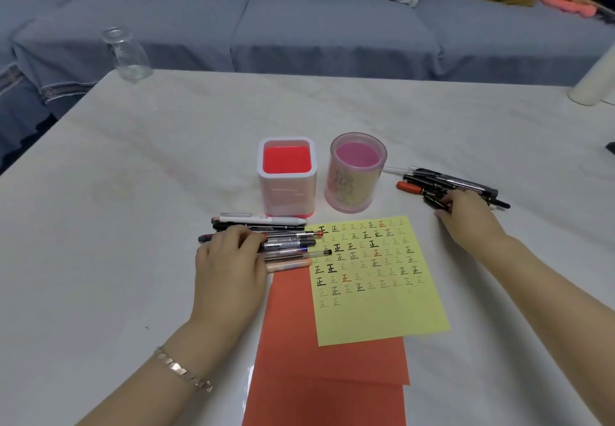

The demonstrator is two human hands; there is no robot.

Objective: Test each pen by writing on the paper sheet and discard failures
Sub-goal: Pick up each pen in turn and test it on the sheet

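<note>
A yellow paper sheet (376, 279) covered with rows of written test marks lies in front of me, on top of red paper (329, 365). Left of it, several pens lie side by side in a row (286, 242); my left hand (229, 265) rests on their left ends, fingers laid over them. At the right, a second bunch of dark markers and a red-capped pen (449, 185) lies on the table. My right hand (466, 215) touches the near end of that bunch, its fingers curled at a black marker.
A square white holder with a red inside (286, 179) and a round pink holder (357, 172) stand behind the paper, both showing no pens. A glass bottle (128, 56) stands at the far left corner of the white table (133, 192). A grey sofa lies beyond.
</note>
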